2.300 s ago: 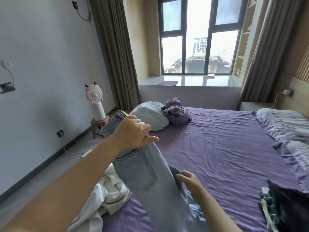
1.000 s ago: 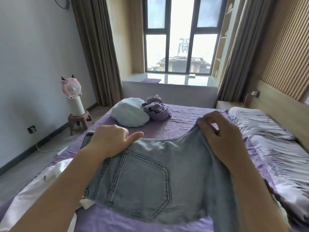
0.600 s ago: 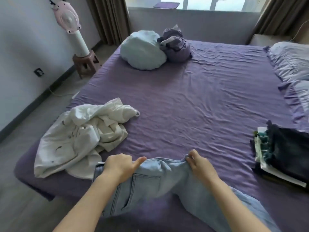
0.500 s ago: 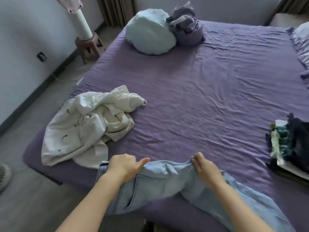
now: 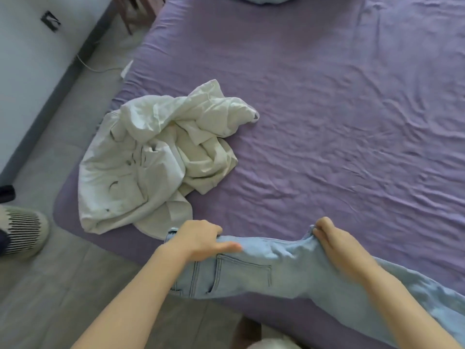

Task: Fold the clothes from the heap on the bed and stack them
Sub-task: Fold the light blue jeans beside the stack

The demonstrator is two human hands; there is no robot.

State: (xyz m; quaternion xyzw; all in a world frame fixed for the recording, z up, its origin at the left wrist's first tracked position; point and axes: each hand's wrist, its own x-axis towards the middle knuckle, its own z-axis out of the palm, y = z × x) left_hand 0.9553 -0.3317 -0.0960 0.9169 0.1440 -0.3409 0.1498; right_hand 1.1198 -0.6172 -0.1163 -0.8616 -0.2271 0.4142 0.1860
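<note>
I see both forearms reaching forward from the bottom of the view over the near edge of the bed (image 5: 327, 96), which fills most of the picture under a wrinkled purple sheet. My left hand (image 5: 198, 240) sits palm down at the waistband end of the jeans (image 5: 254, 270), fingers curled over the upper edge of the denim and the thumb lying flat on top, pointing right along the fabric. My right hand (image 5: 337, 241) is further right, also knuckles up, its fingertips bunching and pinching the upper edge of the same garment. So both hands grip the jeans, with the cloth stretched between them.

The jeans are light blue denim and lie across the near edge of the bed, partly on the sheet and partly hanging past it over the floor (image 5: 63, 285). Between my hands a back pocket with its stitched outline faces up, and seams run down beside my left wrist. A leg trails away to the lower right under my right forearm and leaves the picture.

To the left, just beyond my left hand, a crumpled white garment (image 5: 156, 157) lies in a loose heap on the near-left corner of the bed, its lower edge just beside the waistband. On the floor at the far left stands a rounded object with dark vertical stripes (image 5: 21, 231), cut by the frame edge.
</note>
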